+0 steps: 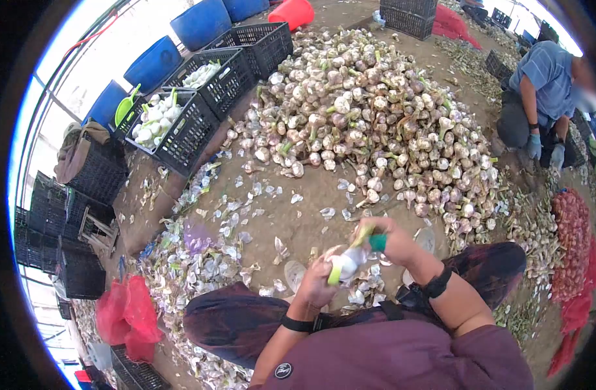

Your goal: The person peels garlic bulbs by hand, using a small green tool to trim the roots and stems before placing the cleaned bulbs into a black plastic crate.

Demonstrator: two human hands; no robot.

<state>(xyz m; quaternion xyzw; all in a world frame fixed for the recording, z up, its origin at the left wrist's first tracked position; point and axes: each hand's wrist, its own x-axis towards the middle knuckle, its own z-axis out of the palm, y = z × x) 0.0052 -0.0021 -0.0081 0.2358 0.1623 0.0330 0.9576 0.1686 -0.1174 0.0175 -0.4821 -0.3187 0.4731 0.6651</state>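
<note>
Between my two hands, low in the middle of the view, is a white garlic bulb [351, 261] with a green stem part. My left hand [317, 281] is wrapped round the bulb's lower left side, beside a yellow-green band or piece. At the upper right of the bulb, my right hand [387, 239] has its fingers closed at the stem end, with something green against the palm. Blur hides what exactly the right fingers grip. Beyond both hands lies a large pile of unpeeled garlic [376, 117].
Black crates [187, 133] with peeled white bulbs [158, 120] stand at the upper left, near blue tubs [202, 25]. Garlic skins [194, 279] litter the ground. A co-worker [545, 91] crouches at the right, near a red net sack [570, 244].
</note>
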